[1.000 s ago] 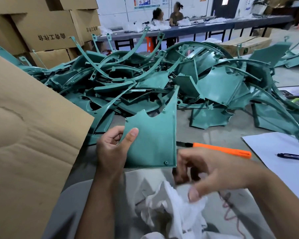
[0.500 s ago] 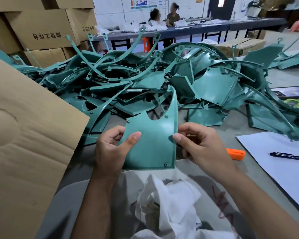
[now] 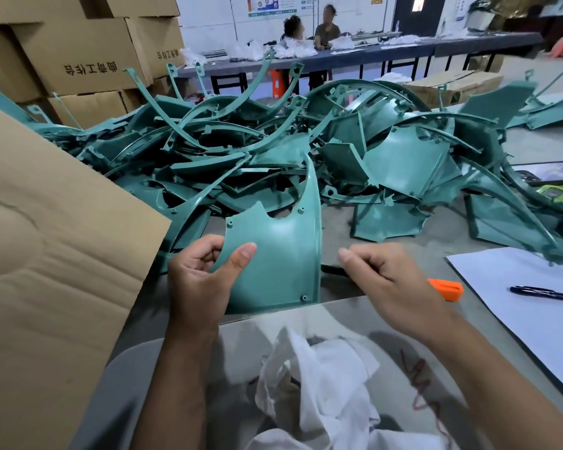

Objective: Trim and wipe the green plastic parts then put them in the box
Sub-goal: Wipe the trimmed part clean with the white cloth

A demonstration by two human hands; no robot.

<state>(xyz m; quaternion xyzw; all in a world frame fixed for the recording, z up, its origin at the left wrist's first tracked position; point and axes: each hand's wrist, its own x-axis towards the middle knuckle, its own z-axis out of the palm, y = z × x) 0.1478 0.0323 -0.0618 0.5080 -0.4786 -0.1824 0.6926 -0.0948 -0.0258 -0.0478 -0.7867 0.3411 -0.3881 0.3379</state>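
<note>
Pile: green parts heaped across the far table, untrimmed by the look of it; most of the job remains.
Box: cardboard flap at left, just beside the left hand; no part is seen going in yet.
Cloth: white, crumpled at the near edge, below both hands, untouched.
Part: flat green panel held upright over the near table edge, between the hands.
Left hand: grasps the part's left edge, thumb on the face, fingers curled behind.
Right hand: half a second ago it pinched the part's right edge; now drawn off to the right, fingers loosely curled, apparently empty.
Knife: orange handle showing behind the right hand, not held.
Finding: edge check seems finished; trimming or wiping likely follows.
</note>
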